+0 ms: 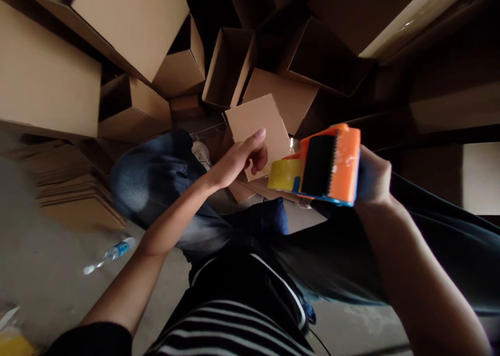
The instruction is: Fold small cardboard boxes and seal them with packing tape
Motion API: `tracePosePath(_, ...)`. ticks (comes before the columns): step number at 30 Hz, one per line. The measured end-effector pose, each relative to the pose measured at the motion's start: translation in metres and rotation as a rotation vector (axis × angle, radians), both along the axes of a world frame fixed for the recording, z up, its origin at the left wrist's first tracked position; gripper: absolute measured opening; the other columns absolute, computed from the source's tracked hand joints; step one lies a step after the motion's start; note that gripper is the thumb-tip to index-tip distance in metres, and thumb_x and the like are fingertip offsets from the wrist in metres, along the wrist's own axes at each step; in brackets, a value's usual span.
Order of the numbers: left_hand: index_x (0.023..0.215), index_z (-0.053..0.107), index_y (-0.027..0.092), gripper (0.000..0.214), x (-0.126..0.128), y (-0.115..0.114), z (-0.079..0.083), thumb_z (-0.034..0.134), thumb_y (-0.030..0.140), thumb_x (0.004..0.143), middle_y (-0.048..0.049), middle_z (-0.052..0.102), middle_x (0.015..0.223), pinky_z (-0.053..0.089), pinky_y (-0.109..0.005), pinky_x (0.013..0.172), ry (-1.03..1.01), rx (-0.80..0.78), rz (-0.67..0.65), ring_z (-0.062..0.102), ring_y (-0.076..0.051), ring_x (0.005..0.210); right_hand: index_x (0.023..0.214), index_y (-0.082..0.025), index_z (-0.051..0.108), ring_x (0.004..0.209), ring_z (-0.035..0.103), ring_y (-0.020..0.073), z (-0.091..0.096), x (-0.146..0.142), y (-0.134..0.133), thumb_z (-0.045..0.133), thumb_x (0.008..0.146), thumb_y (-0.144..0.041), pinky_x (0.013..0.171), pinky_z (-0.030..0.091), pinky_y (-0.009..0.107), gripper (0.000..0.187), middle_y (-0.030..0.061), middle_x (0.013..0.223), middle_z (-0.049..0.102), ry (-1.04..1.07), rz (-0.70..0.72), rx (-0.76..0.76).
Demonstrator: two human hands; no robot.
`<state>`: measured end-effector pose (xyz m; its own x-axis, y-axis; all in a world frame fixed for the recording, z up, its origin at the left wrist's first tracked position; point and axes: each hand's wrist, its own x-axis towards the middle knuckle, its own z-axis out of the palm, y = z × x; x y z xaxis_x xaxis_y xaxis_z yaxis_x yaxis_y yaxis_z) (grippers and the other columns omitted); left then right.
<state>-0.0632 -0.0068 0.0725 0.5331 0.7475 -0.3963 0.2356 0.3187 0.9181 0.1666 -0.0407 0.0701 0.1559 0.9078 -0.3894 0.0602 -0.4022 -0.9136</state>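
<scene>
My right hand [373,178] is closed around the handle of an orange tape dispenser [330,163] with a yellowish tape roll [284,175] at its left side. My left hand [244,157] reaches forward with curled fingers and rests against a small cardboard box flap [255,119] in front of my knees. The thumb points up along the flap. The dispenser hovers just right of that flap, apart from it.
Open and folded cardboard boxes [133,28] pile up ahead and to both sides. A stack of flat cardboard sheets [74,194] lies at the left on the concrete floor. A plastic water bottle [111,253] lies on the floor near my left elbow.
</scene>
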Motion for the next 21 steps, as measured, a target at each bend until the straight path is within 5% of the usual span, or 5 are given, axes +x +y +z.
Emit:
tracePosePath(4,0.056,0.050,0.021,0.073,-0.001,0.001,0.011,0.012,0.066,0.100,-0.0013,0.050,0.056,0.047,-0.029,0.062,-0.113,0.003,-0.036,0.050,-0.012,0.056,0.066,-0.021,0.051,0.057,0.048,0.0137,0.001,-0.002,0.002,0.065,0.066,-0.049,0.053,0.042,0.030,0.032,-0.0011,0.062,0.047,0.163,-0.061,-0.122)
tracePosePath(10,0.059,0.052,0.021,0.060,0.005,-0.006,-0.002,0.040,0.067,0.096,0.0004,0.050,0.056,0.047,-0.029,0.057,-0.205,0.014,0.114,0.053,-0.012,0.054,0.060,-0.022,0.044,0.047,0.030,0.0085,-0.011,0.002,0.003,0.071,0.069,-0.056,0.042,0.021,0.025,0.044,-0.0054,0.052,0.034,0.045,-0.010,-0.152)
tracePosePath(14,0.060,0.052,0.020,0.049,0.011,-0.008,-0.015,0.058,0.056,0.093,0.0011,0.051,0.056,0.046,-0.027,0.055,-0.294,-0.031,0.209,0.054,-0.012,0.055,0.057,-0.021,0.043,0.047,0.028,0.0078,-0.013,0.001,0.005,0.068,0.073,-0.058,0.043,0.020,0.026,0.048,-0.0059,0.050,0.031,0.009,0.026,-0.151)
tracePosePath(21,0.059,0.050,0.020,0.046,0.018,-0.004,-0.017,0.062,0.049,0.092,0.0036,0.045,0.055,0.042,-0.024,0.053,-0.279,-0.076,0.311,0.049,-0.009,0.053,0.059,-0.021,0.045,0.048,0.032,0.0074,-0.014,-0.002,0.010,0.066,0.069,-0.053,0.045,0.023,0.024,0.039,-0.0064,0.050,0.037,0.052,0.022,-0.189)
